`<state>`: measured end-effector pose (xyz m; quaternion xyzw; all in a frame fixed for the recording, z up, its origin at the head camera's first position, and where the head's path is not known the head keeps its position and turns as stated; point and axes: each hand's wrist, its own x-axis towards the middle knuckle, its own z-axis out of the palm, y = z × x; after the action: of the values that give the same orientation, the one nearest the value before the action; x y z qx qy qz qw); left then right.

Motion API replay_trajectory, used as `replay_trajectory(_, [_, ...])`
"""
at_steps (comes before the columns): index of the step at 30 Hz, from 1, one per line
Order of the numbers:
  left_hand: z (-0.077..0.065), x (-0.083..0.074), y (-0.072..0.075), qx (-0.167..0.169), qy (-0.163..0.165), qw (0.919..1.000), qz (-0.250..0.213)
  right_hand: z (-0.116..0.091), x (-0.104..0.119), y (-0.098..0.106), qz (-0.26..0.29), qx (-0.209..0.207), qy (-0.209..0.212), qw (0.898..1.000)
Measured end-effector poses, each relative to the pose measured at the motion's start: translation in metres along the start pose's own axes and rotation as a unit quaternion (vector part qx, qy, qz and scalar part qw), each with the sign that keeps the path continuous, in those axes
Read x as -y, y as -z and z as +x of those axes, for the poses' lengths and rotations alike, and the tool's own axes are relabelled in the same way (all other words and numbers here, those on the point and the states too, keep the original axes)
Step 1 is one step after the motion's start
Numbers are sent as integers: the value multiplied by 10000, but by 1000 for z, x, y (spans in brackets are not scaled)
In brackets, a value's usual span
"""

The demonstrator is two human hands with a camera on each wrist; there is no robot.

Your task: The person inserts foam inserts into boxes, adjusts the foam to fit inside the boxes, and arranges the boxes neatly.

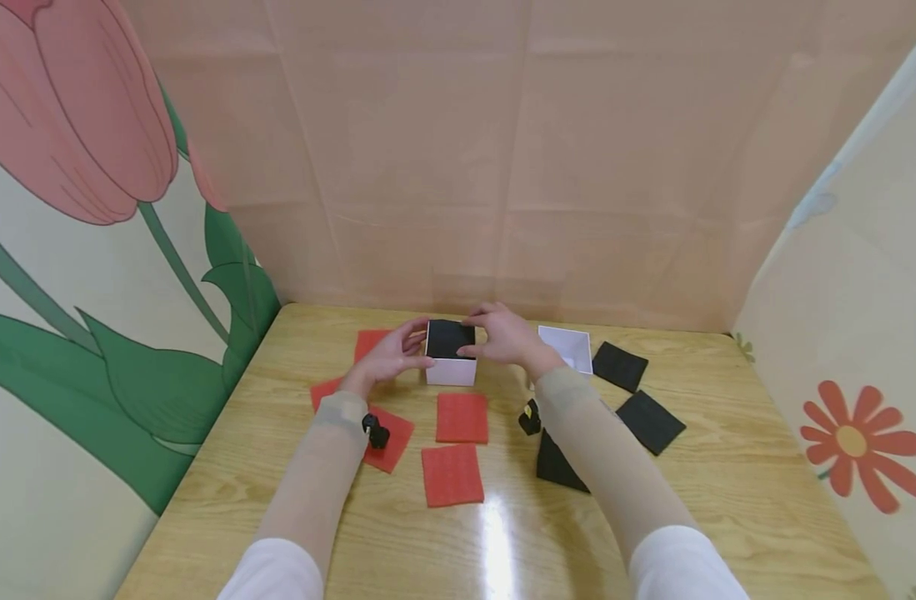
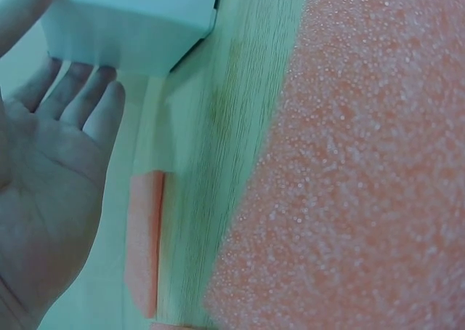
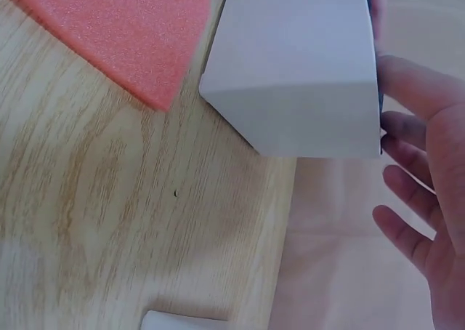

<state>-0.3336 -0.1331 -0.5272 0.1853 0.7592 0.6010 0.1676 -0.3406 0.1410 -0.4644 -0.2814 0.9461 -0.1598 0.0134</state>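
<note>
The left hand (image 1: 387, 354) has its fingers loosely spread along the left side of the box (image 1: 451, 372), thumb near its front corner. The right hand (image 1: 508, 337) sets thumb and forefinger, well apart, at the right edge of the black pad (image 1: 448, 339) in the box's mouth; its other fingers are loose. I can't tell whether it pinches the pad. Behind the box runs the table (image 1: 397, 550) edge; in front, a narrow strip of wood, then a red pad (image 1: 461, 417). Right of the box stands a second box (image 1: 565, 339).
</note>
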Motion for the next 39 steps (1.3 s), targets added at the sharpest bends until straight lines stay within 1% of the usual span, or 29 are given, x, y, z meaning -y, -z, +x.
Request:
replay_trajectory(5, [-2,-1,0,-5,29,10000,32,2,1,0,-288,99,12,9995])
replay_trajectory(10, [-1,-2,0,28,-6,10000,28,4,4,2,-509,84,35,9987])
replay_trajectory(12, [-1,-3,0,34,-8,10000,4,6,7,3,-496,35,81,9987])
replay_trajectory(16, [-1,-3,2,70,-17,10000,-57,13,15,3,-263,-30,230,9994])
replay_trajectory(19, [-1,-2,2,98,-20,9999,-140,18,23,2,-145,79,289,9994])
replay_trajectory(22, [-1,-2,2,125,-10,9997,-213,21,30,-1,-139,190,330,9992])
replay_trajectory(26, [-1,-3,1,139,3,9996,-253,22,33,-7,-105,172,312,9993])
replay_trajectory(31, [-1,-3,1,140,-1,9995,-266,23,37,-7,-102,200,153,9996])
replay_trajectory(39, [0,-5,1,121,1,9995,-294,25,42,-6,-328,312,36,9990])
